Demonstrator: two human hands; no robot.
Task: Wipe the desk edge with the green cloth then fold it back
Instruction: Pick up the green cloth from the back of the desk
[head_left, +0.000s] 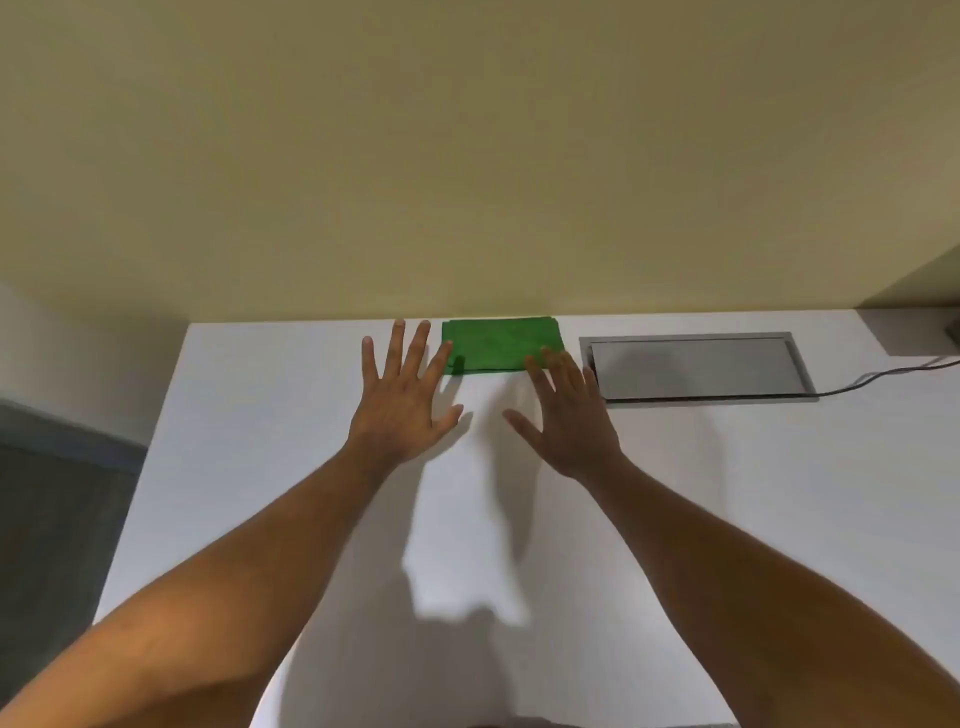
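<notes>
The left hand (402, 405) covers the near-left corner of the green cloth (501, 343), and the right hand (569, 415) covers its near-right corner. Whether the fingertips touch the cloth cannot be told. Right of the right hand, the cable (883, 376) runs off the picture's edge, as does the surface (727, 493).

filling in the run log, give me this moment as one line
left hand: open, empty | right hand: open, empty | green cloth: folded, flat at desk far edge | both hands reaching toward it

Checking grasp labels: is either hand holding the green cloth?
No: the green cloth lies folded flat by the wall, and the left hand and right hand hover spread open.
</notes>
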